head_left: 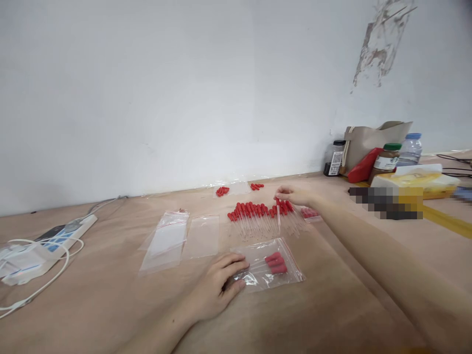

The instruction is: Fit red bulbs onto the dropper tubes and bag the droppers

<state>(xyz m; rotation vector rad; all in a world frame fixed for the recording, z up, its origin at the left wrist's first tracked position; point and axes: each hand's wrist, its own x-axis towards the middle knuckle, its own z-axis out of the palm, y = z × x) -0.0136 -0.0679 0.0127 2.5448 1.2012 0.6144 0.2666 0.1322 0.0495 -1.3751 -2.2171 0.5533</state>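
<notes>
Currently, one dropper [278,212] pinched in the right hand [289,194]

From my remote post, the pale wall [165,98] takes up most of the head view, and below it I see a tabletop [110,314] under brown covering. At the far right stands a tan bag [372,140], with a red object [363,167], a green-lidded jar [385,160], a blue-capped bottle [410,150] and a black-lidded bottle [335,157] close about it. A white power strip [40,255] with cables lies at the left edge.

My left hand [216,287] rests at the left end of a clear zip bag [295,276], thumb and fingers set apart; I cannot tell whether they grip its film. Three droppers lie inside, red bulbs toward the red-edged side at right. Left of it sit a stack of clear bags [165,241] and a single flat bag [201,238].

Beyond the zip bag spreads a row of droppers [250,210], bulbs toward the wall. At its right part, my right hand pinches the one dropper by its red bulb, glass tube pointing down; I can't tell whether the tip touches anything. A small bag [310,213] with red contents lies near that wrist. Smallest, two clusters of red pieces [222,191] lie close to the wall.
</notes>
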